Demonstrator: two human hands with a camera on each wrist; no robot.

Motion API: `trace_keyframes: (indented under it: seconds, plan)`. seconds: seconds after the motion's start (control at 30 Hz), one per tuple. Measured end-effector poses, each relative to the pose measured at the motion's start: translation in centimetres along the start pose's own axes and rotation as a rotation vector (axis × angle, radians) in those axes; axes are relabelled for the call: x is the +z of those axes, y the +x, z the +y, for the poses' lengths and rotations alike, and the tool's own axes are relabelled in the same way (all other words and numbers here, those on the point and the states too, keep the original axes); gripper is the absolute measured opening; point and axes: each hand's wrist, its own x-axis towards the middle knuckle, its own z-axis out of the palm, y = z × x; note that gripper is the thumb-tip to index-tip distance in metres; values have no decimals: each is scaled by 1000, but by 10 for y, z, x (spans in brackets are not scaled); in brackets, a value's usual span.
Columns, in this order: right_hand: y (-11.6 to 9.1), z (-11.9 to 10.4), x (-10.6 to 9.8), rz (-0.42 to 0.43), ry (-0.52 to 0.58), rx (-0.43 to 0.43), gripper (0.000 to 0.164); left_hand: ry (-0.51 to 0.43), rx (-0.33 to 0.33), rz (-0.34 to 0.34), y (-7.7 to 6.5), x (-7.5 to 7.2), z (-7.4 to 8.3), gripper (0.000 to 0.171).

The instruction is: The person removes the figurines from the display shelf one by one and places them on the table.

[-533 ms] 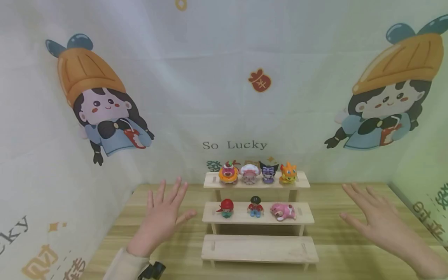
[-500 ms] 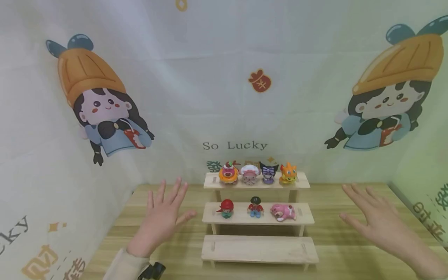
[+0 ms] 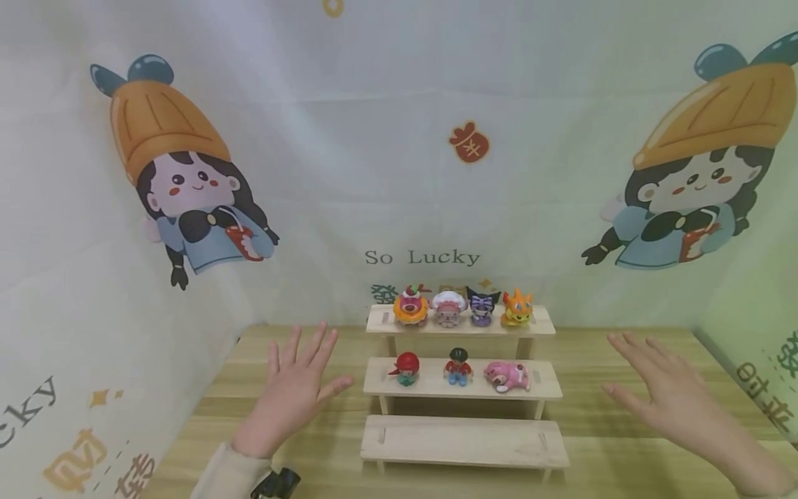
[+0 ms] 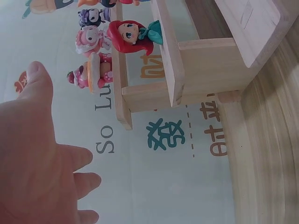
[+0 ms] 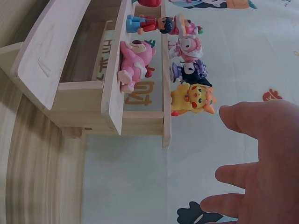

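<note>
My left hand is held out with its fingers spread, left of a three-step wooden display stand. On the other side my right hand is likewise spread, and both hold nothing. The top step carries a figurine in an orange ring, a pink figurine in a white bonnet, a purple-and-black one and a yellow one with orange spikes. Along the middle step are a red-haired figurine, a toy boy in a red jacket and a pink bear lying down. The lowest step is bare.
The stand sits on a wood-grain tabletop. A pale printed cloth rises behind and along both sides, with cartoon figures and lettering on it. A dark strap piece is on the left wrist by the sleeve.
The head view has shifted slightly, so the stand and backdrop sit a little further right in it. Both hands keep their spread pose, and the figurines stay in place.
</note>
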Motion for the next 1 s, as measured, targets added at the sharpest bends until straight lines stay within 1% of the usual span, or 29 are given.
trace_keyframes:
  seconds: [0.13,0.2,0.3,0.43,0.53,0.77,0.9,1.0]
  plan:
    - [6,-1,0,57,28,-24,67,-15,-6,22,3,6,1,75]
    - [10,-3,0,72,54,-19,65,-29,-10,32,4,9,2,71]
    - [17,-9,0,52,98,24,63,-60,-12,53,7,16,3,65]
    - [26,-15,-1,21,163,78,61,-89,-16,98,11,28,3,55]
    - [34,-19,2,19,207,71,60,-111,-21,124,14,36,4,48]
    - [53,-25,10,13,292,43,62,-126,-35,125,18,51,6,38]
    - [65,-29,14,-1,302,62,65,-124,-37,126,18,55,9,34]
    - [72,-33,15,2,300,63,67,-115,-38,112,19,58,12,32]
